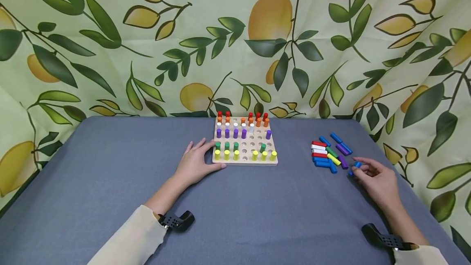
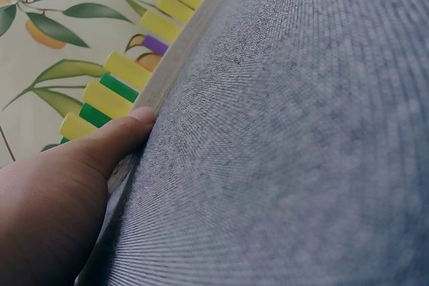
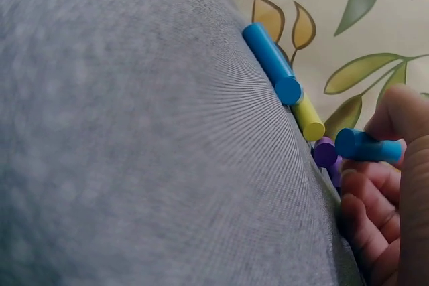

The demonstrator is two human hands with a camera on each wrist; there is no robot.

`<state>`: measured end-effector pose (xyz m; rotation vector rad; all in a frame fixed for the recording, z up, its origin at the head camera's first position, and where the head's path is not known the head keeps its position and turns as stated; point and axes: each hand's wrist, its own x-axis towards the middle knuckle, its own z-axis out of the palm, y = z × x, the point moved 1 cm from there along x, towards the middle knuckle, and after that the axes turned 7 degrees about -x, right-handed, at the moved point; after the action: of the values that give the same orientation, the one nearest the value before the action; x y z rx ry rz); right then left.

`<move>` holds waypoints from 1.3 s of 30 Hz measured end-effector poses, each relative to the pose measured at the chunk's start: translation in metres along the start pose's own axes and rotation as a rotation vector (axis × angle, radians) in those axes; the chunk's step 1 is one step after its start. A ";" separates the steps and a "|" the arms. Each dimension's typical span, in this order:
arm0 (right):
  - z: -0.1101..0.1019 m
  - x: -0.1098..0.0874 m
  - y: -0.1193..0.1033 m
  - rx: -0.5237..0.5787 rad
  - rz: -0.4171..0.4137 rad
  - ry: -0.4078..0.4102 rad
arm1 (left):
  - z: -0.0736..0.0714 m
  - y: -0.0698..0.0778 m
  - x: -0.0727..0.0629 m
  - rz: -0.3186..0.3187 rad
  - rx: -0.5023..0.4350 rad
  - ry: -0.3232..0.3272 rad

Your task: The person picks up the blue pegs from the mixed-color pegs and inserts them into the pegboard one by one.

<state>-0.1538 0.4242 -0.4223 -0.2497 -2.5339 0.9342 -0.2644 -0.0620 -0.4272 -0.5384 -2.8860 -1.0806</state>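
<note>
A wooden pegboard point(image 1: 250, 164) stands on the table with upright pegs in rows of red, orange, white, purple, green and yellow. Several of its holes are bare. My left hand point(image 1: 196, 160) holds the board by its near left corner, the thumb point(image 2: 137, 120) along the front edge and the index finger at the left side. Out to the right, my right hand point(image 1: 379, 183) pinches a blue peg point(image 3: 367, 146) between thumb and fingers. This peg is tilted, just beside the loose pegs, with a purple peg point(image 3: 325, 152) close behind it in the right wrist view.
Loose pegs lie grouped at the right of the table: blue pegs point(image 1: 322, 164), red, white, purple ones, a green peg point(image 1: 330, 151) and a yellow peg point(image 1: 333, 159). A grey cloth point(image 1: 147, 146) covers the table. A leaf-and-fruit patterned curtain point(image 1: 220, 64) hangs behind.
</note>
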 end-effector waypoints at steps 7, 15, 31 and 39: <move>0.004 -0.001 -0.001 0.053 -0.035 0.049 | 0.001 0.000 0.000 -0.006 0.003 -0.002; 0.002 0.002 -0.005 0.065 -0.060 0.041 | -0.001 0.000 0.000 -0.004 0.006 0.001; 0.007 0.027 -0.093 0.091 -0.260 -0.055 | -0.003 -0.002 0.000 -0.003 0.003 0.001; 0.036 0.040 -0.129 0.159 -0.283 -0.106 | -0.002 0.001 0.000 0.000 0.011 -0.002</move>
<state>-0.2086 0.3179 -0.3492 0.2063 -2.4848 1.0491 -0.2643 -0.0620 -0.4251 -0.5398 -2.8920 -1.0636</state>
